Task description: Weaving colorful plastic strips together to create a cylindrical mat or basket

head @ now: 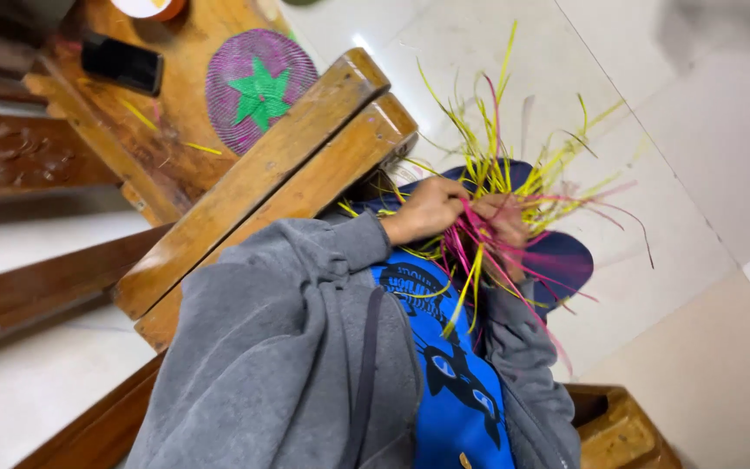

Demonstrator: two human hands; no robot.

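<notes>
A loose bundle of yellow and pink strips (501,187) fans out over my lap. My left hand (427,208), coming out of a grey sleeve, is closed on the bundle near its middle. My right hand (507,221) grips the same strips from the other side and is partly hidden by the pink ones. Both hands meet at the bundle above a dark blue cloth (562,260). I wear a grey hooded jacket (279,347) over a blue printed shirt (457,382).
A wooden armrest (279,174) runs diagonally just left of my hands. Beyond it a wooden table (175,130) holds a round purple woven mat with a green star (258,85), a black phone (121,62) and stray yellow strips. Pale floor tiles (696,174) lie to the right.
</notes>
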